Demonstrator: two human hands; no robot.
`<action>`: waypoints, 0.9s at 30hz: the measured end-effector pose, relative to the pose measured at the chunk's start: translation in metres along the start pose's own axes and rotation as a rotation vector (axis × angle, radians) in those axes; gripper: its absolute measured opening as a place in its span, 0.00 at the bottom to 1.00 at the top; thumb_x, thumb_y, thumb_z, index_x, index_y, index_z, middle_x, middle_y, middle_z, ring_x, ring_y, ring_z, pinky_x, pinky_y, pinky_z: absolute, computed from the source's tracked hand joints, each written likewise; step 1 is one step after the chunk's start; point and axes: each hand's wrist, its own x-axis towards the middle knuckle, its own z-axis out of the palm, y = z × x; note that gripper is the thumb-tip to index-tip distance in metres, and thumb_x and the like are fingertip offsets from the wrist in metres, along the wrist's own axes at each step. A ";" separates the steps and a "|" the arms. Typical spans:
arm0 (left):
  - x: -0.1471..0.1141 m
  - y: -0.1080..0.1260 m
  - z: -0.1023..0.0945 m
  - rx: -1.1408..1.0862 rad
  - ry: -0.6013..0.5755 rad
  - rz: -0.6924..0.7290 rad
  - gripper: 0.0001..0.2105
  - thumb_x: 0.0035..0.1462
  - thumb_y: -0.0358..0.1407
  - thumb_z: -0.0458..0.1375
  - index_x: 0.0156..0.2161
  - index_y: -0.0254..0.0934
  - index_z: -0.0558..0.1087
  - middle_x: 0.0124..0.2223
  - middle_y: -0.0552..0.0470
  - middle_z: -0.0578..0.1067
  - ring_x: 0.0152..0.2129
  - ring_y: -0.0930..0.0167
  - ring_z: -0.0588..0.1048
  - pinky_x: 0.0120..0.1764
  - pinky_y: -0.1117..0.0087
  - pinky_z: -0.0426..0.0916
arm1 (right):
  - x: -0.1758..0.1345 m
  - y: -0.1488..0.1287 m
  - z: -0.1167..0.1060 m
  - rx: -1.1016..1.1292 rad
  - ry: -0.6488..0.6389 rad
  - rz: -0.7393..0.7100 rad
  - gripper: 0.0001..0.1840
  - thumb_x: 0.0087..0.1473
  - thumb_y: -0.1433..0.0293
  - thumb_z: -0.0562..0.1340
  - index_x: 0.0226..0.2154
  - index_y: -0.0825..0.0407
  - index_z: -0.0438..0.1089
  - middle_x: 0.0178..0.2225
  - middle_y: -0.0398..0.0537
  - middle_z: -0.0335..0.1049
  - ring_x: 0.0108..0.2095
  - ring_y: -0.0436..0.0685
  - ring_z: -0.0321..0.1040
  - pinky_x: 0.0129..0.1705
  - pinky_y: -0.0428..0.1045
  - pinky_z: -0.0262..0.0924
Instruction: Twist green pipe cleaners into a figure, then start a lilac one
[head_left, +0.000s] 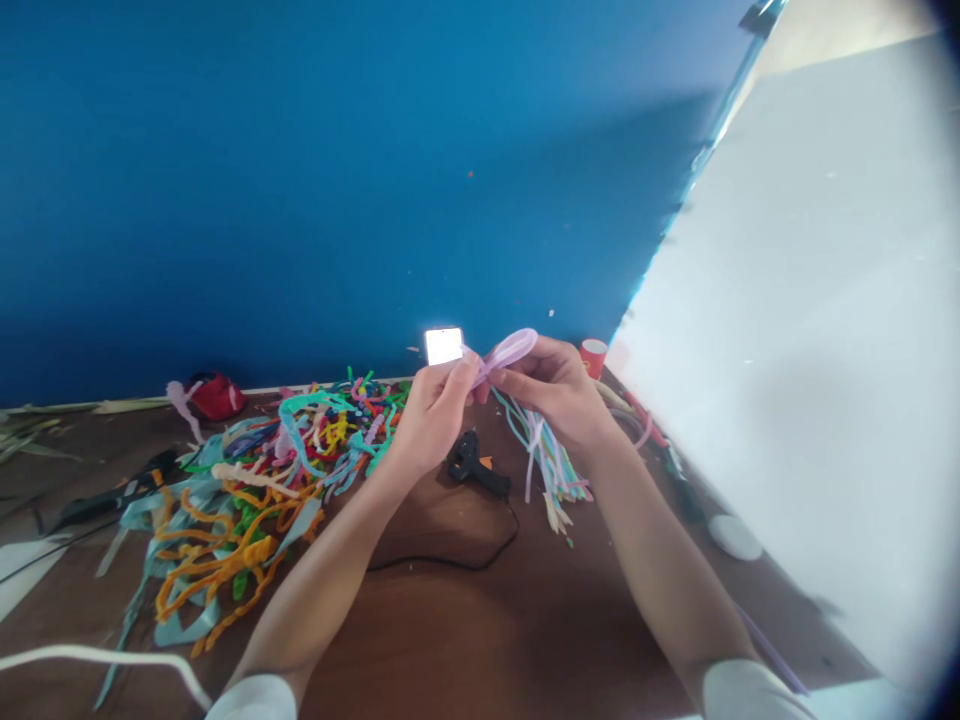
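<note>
Between my two hands is a lilac pipe cleaner [516,347], bent into a narrow loop that points up and to the right. My left hand [444,400] pinches it near its lower end. From the other side my right hand [551,390] grips the same piece, thumb and fingers closed. Just below my right hand lies a bundle of pastel pipe cleaners [551,460] in blue, lilac and cream. A black glue gun [476,465] with a cord rests on the table under my hands. My fingertips partly hide one another.
A large tangle of coloured pipe cleaners [247,520] covers the table's left side. A phone with a lit screen [443,346] leans by the blue wall [337,200]. A red cup [592,357] and a white disc [735,537] lie along the right. Another black tool [112,495] sits far left.
</note>
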 end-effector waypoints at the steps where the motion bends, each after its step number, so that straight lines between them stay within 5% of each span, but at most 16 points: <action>1: 0.000 0.001 0.000 -0.016 0.000 -0.005 0.23 0.66 0.46 0.47 0.21 0.36 0.66 0.21 0.55 0.60 0.18 0.76 0.56 0.21 0.71 0.49 | 0.000 0.000 0.001 0.032 -0.016 -0.019 0.11 0.51 0.61 0.70 0.35 0.50 0.75 0.29 0.44 0.74 0.32 0.54 0.72 0.38 0.51 0.66; 11: 0.002 -0.005 0.005 -0.457 -0.092 -0.198 0.17 0.61 0.46 0.54 0.25 0.37 0.64 0.19 0.62 0.46 0.15 0.79 0.43 0.19 0.73 0.39 | 0.001 0.006 -0.003 -0.114 -0.024 -0.210 0.08 0.54 0.65 0.68 0.36 0.50 0.74 0.33 0.44 0.72 0.33 0.52 0.69 0.36 0.49 0.63; 14: 0.001 -0.003 0.008 -0.500 0.006 -0.161 0.12 0.58 0.42 0.58 0.32 0.41 0.59 0.20 0.63 0.47 0.15 0.79 0.44 0.18 0.74 0.40 | 0.001 0.006 -0.003 -0.228 0.017 -0.254 0.06 0.54 0.66 0.67 0.35 0.50 0.75 0.34 0.44 0.72 0.32 0.50 0.66 0.33 0.47 0.60; 18: -0.001 -0.001 0.010 -0.319 0.174 -0.002 0.12 0.60 0.42 0.58 0.38 0.44 0.57 0.21 0.64 0.52 0.14 0.79 0.48 0.18 0.74 0.45 | 0.000 0.002 -0.001 -0.265 0.053 -0.226 0.05 0.55 0.66 0.66 0.35 0.50 0.74 0.32 0.43 0.71 0.30 0.49 0.63 0.32 0.47 0.58; 27: -0.007 0.004 0.010 0.002 0.251 0.167 0.09 0.63 0.43 0.56 0.38 0.39 0.68 0.25 0.57 0.65 0.18 0.78 0.57 0.22 0.72 0.50 | 0.001 0.002 0.002 -0.244 0.093 -0.231 0.06 0.54 0.65 0.67 0.35 0.49 0.75 0.32 0.43 0.72 0.31 0.50 0.64 0.33 0.47 0.58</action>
